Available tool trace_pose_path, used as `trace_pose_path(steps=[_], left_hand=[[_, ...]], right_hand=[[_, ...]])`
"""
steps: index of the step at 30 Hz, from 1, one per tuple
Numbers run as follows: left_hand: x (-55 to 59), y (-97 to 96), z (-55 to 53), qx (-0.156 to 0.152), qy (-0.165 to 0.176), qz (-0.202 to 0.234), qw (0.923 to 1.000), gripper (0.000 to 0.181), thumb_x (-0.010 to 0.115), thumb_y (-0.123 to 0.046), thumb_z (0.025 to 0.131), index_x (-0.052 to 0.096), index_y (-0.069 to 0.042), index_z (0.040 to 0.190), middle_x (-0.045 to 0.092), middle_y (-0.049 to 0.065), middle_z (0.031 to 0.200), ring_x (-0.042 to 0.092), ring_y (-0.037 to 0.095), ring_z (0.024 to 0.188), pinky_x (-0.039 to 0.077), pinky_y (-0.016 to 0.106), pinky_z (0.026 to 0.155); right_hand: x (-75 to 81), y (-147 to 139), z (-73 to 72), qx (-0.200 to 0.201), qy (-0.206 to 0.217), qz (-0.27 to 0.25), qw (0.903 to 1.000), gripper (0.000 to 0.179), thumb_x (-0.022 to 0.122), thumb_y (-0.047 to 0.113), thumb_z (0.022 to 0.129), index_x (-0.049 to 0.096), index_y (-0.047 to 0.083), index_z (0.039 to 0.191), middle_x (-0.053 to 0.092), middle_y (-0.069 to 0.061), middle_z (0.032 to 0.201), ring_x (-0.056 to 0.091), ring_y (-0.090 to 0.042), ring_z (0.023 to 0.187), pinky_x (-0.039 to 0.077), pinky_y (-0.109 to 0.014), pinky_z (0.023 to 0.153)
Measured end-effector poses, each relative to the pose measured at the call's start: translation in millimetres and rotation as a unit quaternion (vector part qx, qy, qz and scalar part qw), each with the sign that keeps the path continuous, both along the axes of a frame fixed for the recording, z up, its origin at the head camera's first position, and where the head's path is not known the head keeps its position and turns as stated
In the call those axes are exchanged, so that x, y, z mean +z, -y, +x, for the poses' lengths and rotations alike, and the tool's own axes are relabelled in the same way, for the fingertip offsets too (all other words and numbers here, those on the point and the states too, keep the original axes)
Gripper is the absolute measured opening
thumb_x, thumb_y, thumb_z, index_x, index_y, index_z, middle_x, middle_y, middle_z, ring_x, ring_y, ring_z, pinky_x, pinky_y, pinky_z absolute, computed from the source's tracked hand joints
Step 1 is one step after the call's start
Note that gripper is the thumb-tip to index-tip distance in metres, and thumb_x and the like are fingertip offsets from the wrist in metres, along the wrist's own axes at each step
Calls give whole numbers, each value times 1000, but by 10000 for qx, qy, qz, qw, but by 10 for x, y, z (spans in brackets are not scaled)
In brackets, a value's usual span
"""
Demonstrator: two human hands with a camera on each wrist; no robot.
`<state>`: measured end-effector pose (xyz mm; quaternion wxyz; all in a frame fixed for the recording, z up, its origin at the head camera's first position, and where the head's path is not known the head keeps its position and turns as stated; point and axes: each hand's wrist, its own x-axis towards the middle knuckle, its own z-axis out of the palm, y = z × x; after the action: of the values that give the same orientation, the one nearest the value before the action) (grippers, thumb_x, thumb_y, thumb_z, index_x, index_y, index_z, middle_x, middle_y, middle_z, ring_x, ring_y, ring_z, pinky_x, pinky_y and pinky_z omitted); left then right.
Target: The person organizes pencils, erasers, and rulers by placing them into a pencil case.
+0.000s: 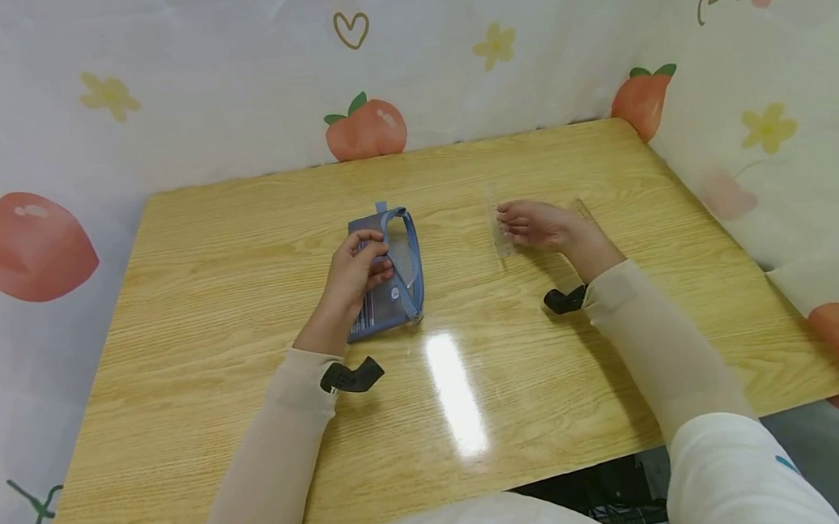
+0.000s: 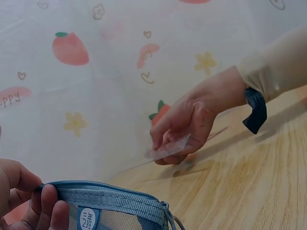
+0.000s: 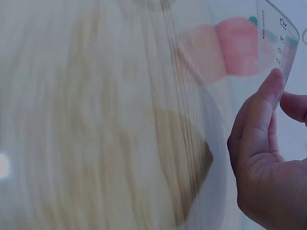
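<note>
A blue mesh zip pouch (image 1: 387, 317) lies on the table, its zipped side gaping open. My left hand (image 1: 356, 270) pinches the pouch's upper edge between thumb and fingers; the grip shows closer in the left wrist view, near a round white label (image 2: 88, 219). To the right of the pouch, my right hand (image 1: 537, 225) holds a clear plastic ruler (image 1: 497, 228) just over the table. Printed numbers show on the ruler (image 3: 283, 40) in the right wrist view, where the thumb and fingertips pinch it.
Partly hidden behind my right wrist, a thin transparent piece (image 1: 584, 208) lies on the wooden table (image 1: 242, 226). Printed sheeting (image 1: 231, 80) stands along the table's back and right sides. Each wrist bears a black camera mount (image 1: 353, 375).
</note>
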<state>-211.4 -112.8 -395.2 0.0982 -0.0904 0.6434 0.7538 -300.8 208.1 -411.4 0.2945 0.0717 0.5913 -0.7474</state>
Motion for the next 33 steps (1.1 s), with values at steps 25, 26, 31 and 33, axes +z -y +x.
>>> trace_pose_path(steps=[25, 26, 31, 33], left_hand=[[32, 15, 5, -45, -56, -43, 10000, 11, 54, -11, 99, 56, -14, 109, 53, 4, 96, 61, 7, 67, 57, 20, 63], [33, 15, 5, -46, -56, -42, 10000, 11, 54, -11, 99, 55, -14, 109, 53, 4, 96, 61, 7, 67, 57, 20, 63], [32, 18, -1, -57, -30, -38, 10000, 11, 54, -11, 99, 55, -14, 109, 54, 4, 96, 61, 7, 67, 57, 20, 63], [24, 20, -6, -53, -27, -32, 10000, 11, 54, -11, 98, 55, -14, 109, 54, 3, 95, 61, 7, 67, 57, 20, 63]], right_hand=[[-18, 710, 200, 248, 152, -416, 9987, 15, 44, 2, 102, 49, 9, 114, 61, -1, 89, 60, -12, 78, 55, -19, 67], [-24, 733, 206, 260, 161, -417, 9987, 15, 44, 2, 102, 49, 9, 113, 61, 0, 89, 60, -12, 78, 55, -19, 68], [-41, 821, 248, 300, 212, -411, 9985, 15, 44, 1, 101, 50, 9, 112, 61, 0, 89, 61, -11, 78, 55, -18, 68], [-41, 848, 266, 320, 232, -426, 9983, 16, 44, 0, 101, 50, 8, 113, 61, 0, 89, 61, -11, 78, 55, -18, 68]])
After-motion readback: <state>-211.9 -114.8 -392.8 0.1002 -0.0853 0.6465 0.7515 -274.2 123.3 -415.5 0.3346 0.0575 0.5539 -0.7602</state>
